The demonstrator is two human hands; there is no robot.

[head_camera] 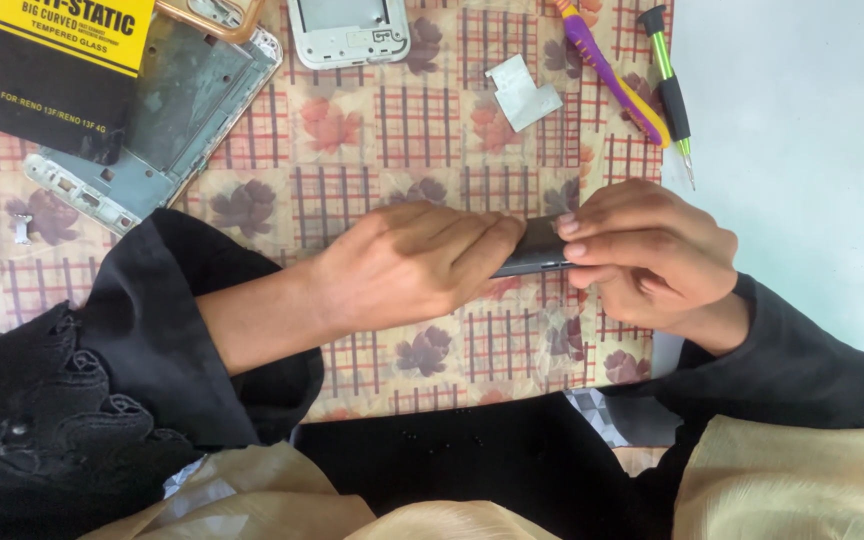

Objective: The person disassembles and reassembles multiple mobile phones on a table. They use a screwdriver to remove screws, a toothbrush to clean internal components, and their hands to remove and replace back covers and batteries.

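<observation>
Cloth: a checked, leaf-printed cloth [392,130] covers the table under both hands.
Bare table: a pale surface [802,110] runs beyond the right hand.
Metal frame: a grey phone frame [152,120] lies well beyond the left forearm, partly under a black and yellow package [57,70].
White shell: a white phone back [347,30] lies far above the left hand.
Left hand: the left hand [407,262] lies palm down, fingers closed over one end of the dark phone [535,248].
Right hand: the right hand [652,250] pinches the other end, thumb and fingers clamped on it.
Dark phone: held edge-on between the two hands, just above the cloth; only a short middle stretch shows.
Tools: a purple and yellow pry tool [607,70] and a green-handled screwdriver [672,90] lie above the right hand.
Scrap: a small white piece [522,92] lies above the gap between the hands.
</observation>
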